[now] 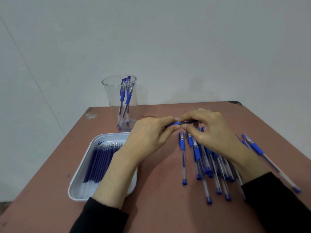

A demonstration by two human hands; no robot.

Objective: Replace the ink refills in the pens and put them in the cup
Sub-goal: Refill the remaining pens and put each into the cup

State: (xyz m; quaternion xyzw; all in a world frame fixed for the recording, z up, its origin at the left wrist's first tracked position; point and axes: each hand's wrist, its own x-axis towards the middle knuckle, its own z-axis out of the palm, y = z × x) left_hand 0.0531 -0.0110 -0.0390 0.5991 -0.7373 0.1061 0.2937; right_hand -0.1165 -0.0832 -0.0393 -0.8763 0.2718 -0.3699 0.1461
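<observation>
Both hands hold one blue pen (178,123) level above the table's middle. My left hand (148,138) pinches its blue grip end. My right hand (208,130) pinches the barrel end beside it. A clear plastic cup (111,98) stands at the back left with a few blue pens (125,98) upright in it. Below my left forearm sits a white tray (80,180) holding several dark blue ink refills (99,162) laid side by side. Several blue pens (202,162) lie in a loose pile under my right wrist.
The brown table (159,207) ends near the cup at the back and close to the tray on the left. One pen (269,158) lies apart near the right edge. A pale wall stands behind the table.
</observation>
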